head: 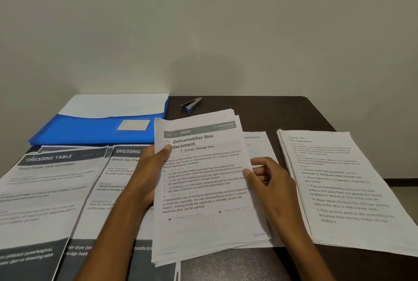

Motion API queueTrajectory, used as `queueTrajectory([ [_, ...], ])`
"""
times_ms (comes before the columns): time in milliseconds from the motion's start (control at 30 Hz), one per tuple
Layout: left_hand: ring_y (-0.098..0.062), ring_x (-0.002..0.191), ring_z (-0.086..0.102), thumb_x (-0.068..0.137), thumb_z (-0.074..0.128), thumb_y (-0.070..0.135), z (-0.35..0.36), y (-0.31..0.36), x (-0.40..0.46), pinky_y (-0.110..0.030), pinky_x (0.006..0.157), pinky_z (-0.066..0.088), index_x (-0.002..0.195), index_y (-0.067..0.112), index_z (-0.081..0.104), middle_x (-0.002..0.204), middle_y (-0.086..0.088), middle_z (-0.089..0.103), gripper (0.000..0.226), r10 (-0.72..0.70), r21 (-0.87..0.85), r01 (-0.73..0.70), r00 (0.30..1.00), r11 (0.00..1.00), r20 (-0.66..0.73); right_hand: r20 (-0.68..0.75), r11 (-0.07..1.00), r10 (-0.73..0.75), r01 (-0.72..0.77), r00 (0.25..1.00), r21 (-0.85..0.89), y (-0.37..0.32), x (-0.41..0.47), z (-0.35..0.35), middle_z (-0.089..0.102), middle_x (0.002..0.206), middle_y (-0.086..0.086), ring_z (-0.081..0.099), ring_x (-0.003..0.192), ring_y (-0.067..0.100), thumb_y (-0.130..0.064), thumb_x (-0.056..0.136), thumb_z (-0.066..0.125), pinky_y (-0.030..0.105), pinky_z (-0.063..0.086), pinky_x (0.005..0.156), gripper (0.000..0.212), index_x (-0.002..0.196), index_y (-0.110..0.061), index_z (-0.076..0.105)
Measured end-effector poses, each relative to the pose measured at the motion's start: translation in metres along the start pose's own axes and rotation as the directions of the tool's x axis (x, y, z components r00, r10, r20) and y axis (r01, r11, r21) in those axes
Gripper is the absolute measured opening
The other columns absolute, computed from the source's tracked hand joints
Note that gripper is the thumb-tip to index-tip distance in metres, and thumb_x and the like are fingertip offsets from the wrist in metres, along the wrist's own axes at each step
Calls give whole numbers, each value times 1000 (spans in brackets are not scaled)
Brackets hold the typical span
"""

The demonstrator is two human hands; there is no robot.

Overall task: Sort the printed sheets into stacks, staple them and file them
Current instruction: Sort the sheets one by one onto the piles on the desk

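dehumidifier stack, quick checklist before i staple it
1. Both hands hold the dehumidifier stack, left hand and right hand at its side edges: ok.
2. Sheet edges squared: not ok, bottom and top corners fan out.
3. Stapler within reach, free on the table: ok.
4. Stapler loaded: cannot tell.
5. Blue folder ready for filing: ok.
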State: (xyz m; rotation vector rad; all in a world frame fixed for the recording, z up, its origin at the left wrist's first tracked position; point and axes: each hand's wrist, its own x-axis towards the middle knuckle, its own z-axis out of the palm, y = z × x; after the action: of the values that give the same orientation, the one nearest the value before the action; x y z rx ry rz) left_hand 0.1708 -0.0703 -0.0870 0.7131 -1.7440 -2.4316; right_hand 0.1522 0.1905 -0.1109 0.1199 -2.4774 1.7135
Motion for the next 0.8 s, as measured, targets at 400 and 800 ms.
queueTrajectory([
  [400, -36, 100, 77, 104, 62, 25, 0, 1, -1, -60, 83, 62, 132, 22, 60, 112, -13, 79, 28, -7, -33, 8, 1000, 999, 22, -10, 998, 23, -22, 1000, 57, 2, -1, 2, 73, 79, -7, 71, 73, 12, -22, 89, 82, 21, 58, 65, 18, 99, -32, 70],
  [800, -38, 102, 77, 102, 63, 23, 1, 4, -6, -55, 72, 65, 134, 24, 63, 117, -15, 77, 32, -39, -162, 55, 994, 985, 100, -51, 999, 18, -16, 999, 39, 5, 0, 3, 74, 81, -7, 71, 73, 3, -17, 90, 81, 20, 59, 64, 19, 99, -28, 68],
])
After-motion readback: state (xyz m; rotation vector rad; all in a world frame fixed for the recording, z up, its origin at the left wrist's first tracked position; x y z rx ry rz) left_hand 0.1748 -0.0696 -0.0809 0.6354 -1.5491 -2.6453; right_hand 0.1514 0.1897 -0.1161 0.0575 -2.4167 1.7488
